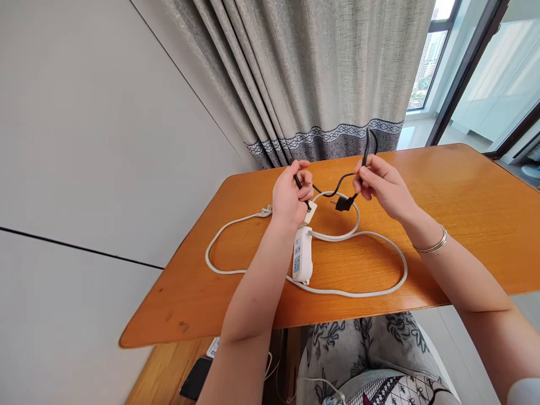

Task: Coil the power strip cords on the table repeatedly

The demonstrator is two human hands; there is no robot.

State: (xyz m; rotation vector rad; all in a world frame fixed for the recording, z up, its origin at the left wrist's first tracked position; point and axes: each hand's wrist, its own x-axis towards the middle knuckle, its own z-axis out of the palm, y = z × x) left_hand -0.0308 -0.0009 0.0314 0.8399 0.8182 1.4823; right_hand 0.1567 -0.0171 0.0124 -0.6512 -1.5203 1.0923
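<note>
Black cord [366,147] held up between both hands, above the counter [447,225], closer to the far edge than to the near one. Slack stretch dipping from left hand to right; loop standing over right hand, against the foot of the curtain [337,62]. Black plug [345,203] just below right fingers, prongs toward left hand; resting on the counter or clear of it, impossible to tell. Left hand [291,191] curled, clamped on a length of the cord, black showing between the fingers. Cream block [311,215] close by, partly hidden behind the same hand, contact unclear. Right hand [386,183] with thumb and fingertips together on the cord; bracelet [434,242] at the wrist.

Just beside left forearm, white strip [302,256], long side running from far edge toward near edge. White cord [337,292] in loops: a wide one bending toward the near edge, a smaller one toward the far edge, another toward the left edge, leading to a white plug [265,211] near left wrist. Dark marks at the near left corner. Past the left edge, pale wall [84,140]; past the far right corner, glass. Below the near edge, patterned lap [358,337] and, leftward, dark phone [197,378].
</note>
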